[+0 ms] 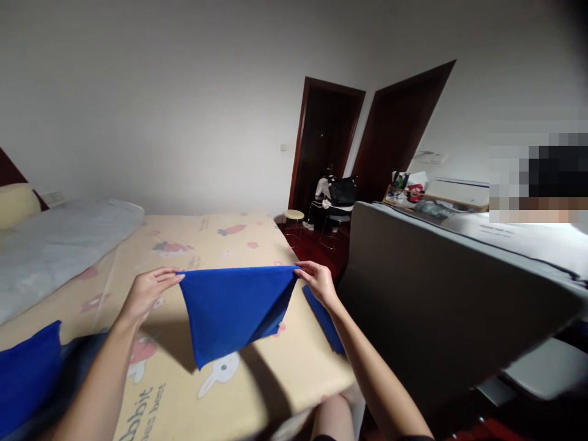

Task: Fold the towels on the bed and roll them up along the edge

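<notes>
Both grips [147, 291] [320, 284] on one blue cloth [234, 309]

Bed [269, 254]: open sheet from held cloth [236, 306] to wall [206, 122]
Between hands: held cloth hangs across, blocking straight passage
Left: quilt [68, 245] and blue pile [27, 373] obstruct
Right edge: folded cloth [321, 315], then grey panel [427, 306] as barrier

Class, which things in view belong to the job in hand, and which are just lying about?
Job in hand:
stretched blue cloth, upper edge held between left hand and right hand
second blue cloth, right side, probably
third blue cloth, lower left, probably
rabbit-print bedsheet underneath

Just lying about:
grey quilt
yellow pillow
yellow-topped stool
</notes>
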Demonstrator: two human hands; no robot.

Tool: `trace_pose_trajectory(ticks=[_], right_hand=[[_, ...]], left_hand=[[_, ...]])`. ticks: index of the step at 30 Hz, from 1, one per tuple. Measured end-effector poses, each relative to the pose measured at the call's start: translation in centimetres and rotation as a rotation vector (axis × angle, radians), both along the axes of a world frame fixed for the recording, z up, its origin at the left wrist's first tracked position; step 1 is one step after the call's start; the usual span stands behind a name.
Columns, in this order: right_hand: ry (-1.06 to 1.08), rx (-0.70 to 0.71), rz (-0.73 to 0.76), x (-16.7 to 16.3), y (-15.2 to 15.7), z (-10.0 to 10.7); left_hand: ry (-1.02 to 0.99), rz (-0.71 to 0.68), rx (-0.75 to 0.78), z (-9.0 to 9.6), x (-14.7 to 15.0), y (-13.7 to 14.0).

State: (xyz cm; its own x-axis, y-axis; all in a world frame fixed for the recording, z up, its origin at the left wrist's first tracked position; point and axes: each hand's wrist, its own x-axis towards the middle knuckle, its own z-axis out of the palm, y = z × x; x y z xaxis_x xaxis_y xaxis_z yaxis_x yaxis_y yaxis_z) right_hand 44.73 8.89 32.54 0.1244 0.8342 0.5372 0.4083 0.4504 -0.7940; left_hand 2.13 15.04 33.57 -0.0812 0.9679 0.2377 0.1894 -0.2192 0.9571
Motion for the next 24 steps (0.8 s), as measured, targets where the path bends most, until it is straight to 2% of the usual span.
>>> trace_pose_trajectory(ticks=[4, 8, 12, 15, 17, 20, 22, 24], right_hand=[[-0.15, -0.053, -0.064, 0.5, 1.3, -0.2], [-0.273, -0.101, -0.162, 0.3, 3.4, -0.8], [-0.372, -0.121, -0.25, -0.8, 6.5, -0.9], [-0.41, -0.068, -0.284, -1.8, 8.0, 0.2], [-0.427, 0.001, -0.297, -2.0, 7.9, 1.0], [-0.457, 0.102, -0.274, -1.4, 6.2, 1.2], [-0.488, 0.157, -0.188, -0.6, 4.3, -0.5], [-0.507, 0.124, -0.056, 0.1, 2.2, -4.0]], left_hand=[[0.204, 0.058, 0.021, -0.4, 0.0, 0.6], [0.345, 0.041, 0.115, -1.4, 0.5, 3.4], [0.337, 0.068, 0.181, -1.5, 1.2, 7.2], [0.319, 0.113, 0.201, -0.7, 1.0, 8.7], [0.305, 0.128, 0.237, -0.2, 0.3, 8.4], [0.299, 0.124, 0.319, -0.5, -1.4, 5.9], [0.312, 0.084, 0.347, -2.1, -2.7, 3.3], [0.339, -0.008, 0.309, -5.3, -3.5, 0.6]])
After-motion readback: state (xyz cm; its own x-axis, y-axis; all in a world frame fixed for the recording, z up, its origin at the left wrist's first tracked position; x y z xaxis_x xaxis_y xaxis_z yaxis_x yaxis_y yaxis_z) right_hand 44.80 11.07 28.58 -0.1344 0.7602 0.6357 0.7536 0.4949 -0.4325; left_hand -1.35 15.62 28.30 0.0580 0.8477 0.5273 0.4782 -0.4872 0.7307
